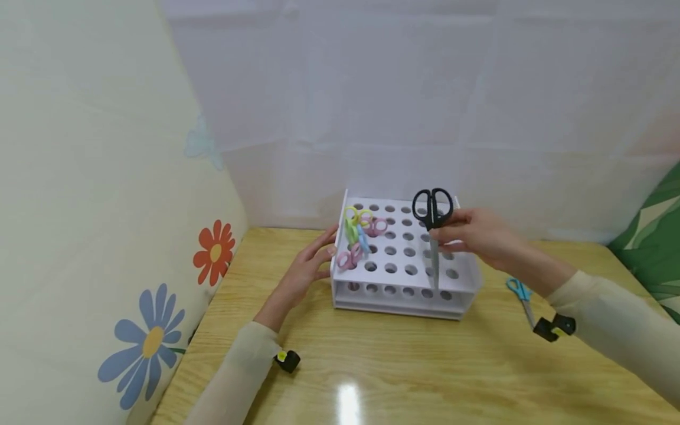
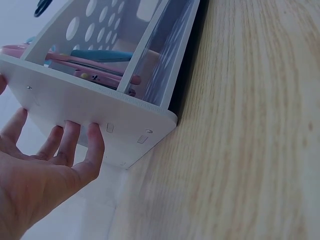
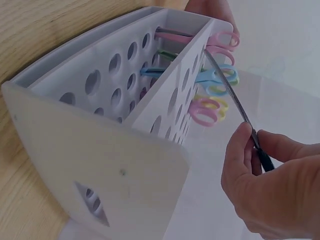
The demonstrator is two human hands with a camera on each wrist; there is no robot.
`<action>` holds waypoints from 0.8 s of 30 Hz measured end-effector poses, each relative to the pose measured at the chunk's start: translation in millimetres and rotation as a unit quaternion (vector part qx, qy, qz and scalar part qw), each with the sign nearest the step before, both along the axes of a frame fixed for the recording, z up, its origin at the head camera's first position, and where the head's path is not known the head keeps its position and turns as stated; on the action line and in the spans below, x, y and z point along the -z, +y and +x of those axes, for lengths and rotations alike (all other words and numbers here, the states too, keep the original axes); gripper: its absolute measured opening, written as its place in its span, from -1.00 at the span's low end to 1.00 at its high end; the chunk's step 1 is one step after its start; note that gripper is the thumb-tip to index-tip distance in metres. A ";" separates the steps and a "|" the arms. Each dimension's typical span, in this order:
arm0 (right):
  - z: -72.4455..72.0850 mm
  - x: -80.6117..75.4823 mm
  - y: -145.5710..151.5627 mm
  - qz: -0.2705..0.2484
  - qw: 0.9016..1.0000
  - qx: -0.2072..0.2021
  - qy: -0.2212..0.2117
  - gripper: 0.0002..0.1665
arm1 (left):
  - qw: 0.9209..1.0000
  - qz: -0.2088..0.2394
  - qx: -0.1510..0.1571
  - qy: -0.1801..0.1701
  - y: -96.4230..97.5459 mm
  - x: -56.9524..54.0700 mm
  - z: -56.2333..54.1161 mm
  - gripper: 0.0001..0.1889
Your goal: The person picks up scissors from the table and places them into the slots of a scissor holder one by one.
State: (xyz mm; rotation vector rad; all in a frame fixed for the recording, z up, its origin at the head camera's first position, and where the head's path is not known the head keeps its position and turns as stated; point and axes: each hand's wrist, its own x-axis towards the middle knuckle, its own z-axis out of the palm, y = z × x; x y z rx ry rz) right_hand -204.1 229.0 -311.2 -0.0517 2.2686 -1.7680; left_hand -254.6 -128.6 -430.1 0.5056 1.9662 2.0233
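A white rack [image 1: 404, 283] with rows of round holes stands on the table. My left hand [image 1: 303, 273] rests its fingertips against the rack's left side panel; in the left wrist view the fingers [image 2: 95, 142] are spread and slightly bent on it. Black-handled scissors [image 1: 434, 254] are pinched between the thumb and fingers of my right hand [image 1: 491, 241], near where blades meet handles. They hang above the rack's right half, handles up, blades downward. Several small scissors stand in the left holes, including pink [image 1: 349, 258], green [image 1: 352, 231], and blue [image 1: 363, 239] handles.
To the right of the rack, blue-handled scissors [image 1: 519, 289] lie on the wooden table [image 1: 404, 366], close to my right forearm. A white cloth [image 1: 345, 118] hangs behind the table, and a flower-patterned cloth [image 1: 106, 206] at the left.
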 end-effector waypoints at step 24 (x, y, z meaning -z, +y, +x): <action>-8.3 30.5 -67.8 -0.116 0.989 0.033 0.086 -0.62 | 1.000 -0.018 0.010 0.009 9.2 -0.7 0.8 -0.43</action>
